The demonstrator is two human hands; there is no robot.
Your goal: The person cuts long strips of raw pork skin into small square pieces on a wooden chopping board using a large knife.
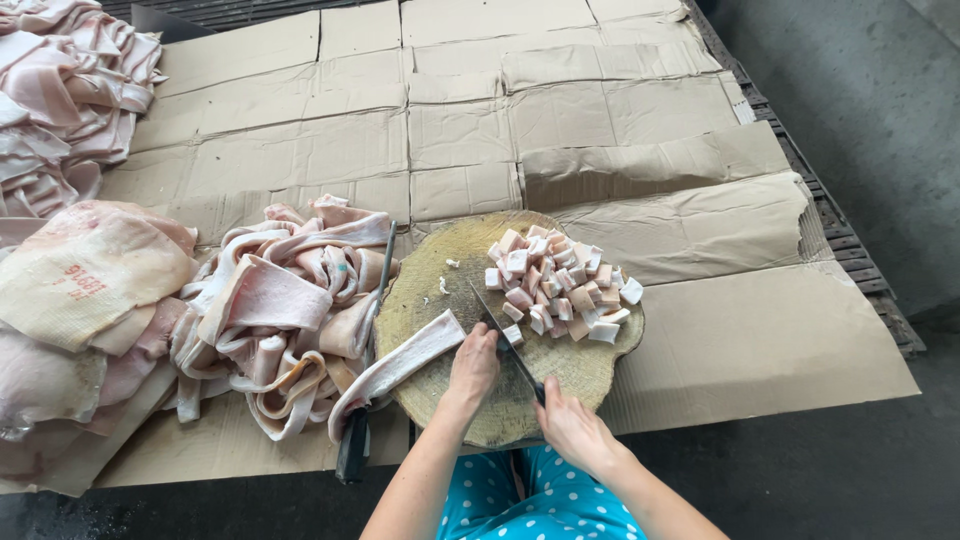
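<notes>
On one round wooden chopping block [560, 375], right hand [572, 428] grips one dark-bladed knife [505, 338]; left hand [473, 364] pins one pale fat strip [395, 368], roughly thirty cubes [560, 283] alongside.

A makeshift meat-processing area is indicated, not a fitted kitchen. Work is carried out at ground level on flattened cardboard [560, 120] laid over a metal grating [850, 250], with bare concrete floor [870, 90] alongside. Raw pork skin and fat are held in bulk: one heap of strips [290, 300] just beside a round wooden chopping block [440, 300], larger slabs [80, 300] to the left, one bearing a red ink stamp, and a further pile [60, 90] at the far left. A mound of cut cubes [560, 285] is seen on the block. A knife [500, 340] lies across the block and a sharpening steel [365, 370] just beside it. No sink, counter or refrigeration is visible.
</notes>
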